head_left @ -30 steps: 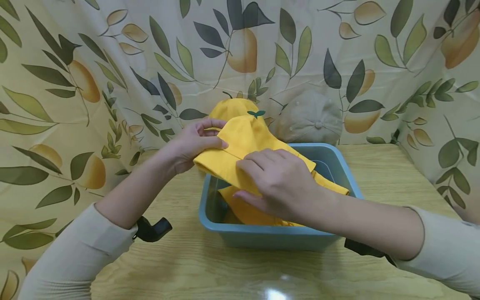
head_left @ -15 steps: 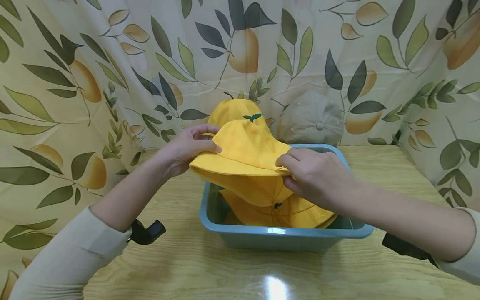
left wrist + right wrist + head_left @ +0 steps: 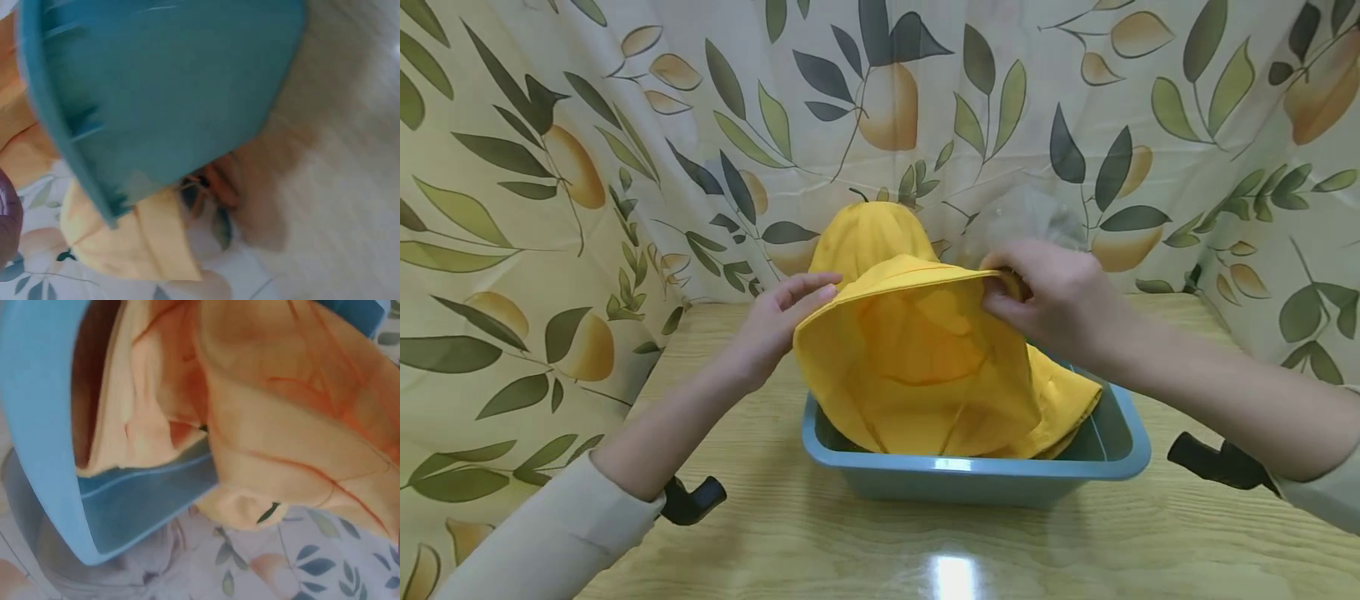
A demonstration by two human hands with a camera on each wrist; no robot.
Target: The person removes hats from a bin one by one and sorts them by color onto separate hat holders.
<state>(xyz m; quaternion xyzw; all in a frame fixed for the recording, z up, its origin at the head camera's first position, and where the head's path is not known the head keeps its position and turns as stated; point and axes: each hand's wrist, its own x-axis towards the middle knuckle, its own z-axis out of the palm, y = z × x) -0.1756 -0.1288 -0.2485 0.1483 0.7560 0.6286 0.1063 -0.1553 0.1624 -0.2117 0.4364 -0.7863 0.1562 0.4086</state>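
A yellow bucket hat [image 3: 925, 367] is held up over the blue tub [image 3: 970, 468], its hollow underside facing me. At the upper right of its brim, my right hand [image 3: 1060, 300] pinches the edge between thumb and curled fingers. My left hand [image 3: 778, 325] touches the left side of the brim from the outer side with fairly straight fingers. Another yellow hat [image 3: 1063, 400] lies in the tub, partly covered by the raised one. The right wrist view shows the held hat [image 3: 300, 431] beside the hat in the tub [image 3: 150, 381]. The left wrist view is blurred.
Behind the tub stands a yellow hat with a dark stem [image 3: 872, 229]. A pale cap [image 3: 1030, 217] sits to its right, partly hidden by my right hand. A leaf-and-fruit patterned curtain [image 3: 700, 167] encloses the wooden table [image 3: 760, 533].
The held hat has tipped from crown up to underside facing me, and its sprout is out of sight. My right hand shifted right to the brim and rose; the left thumb left the brim's top.
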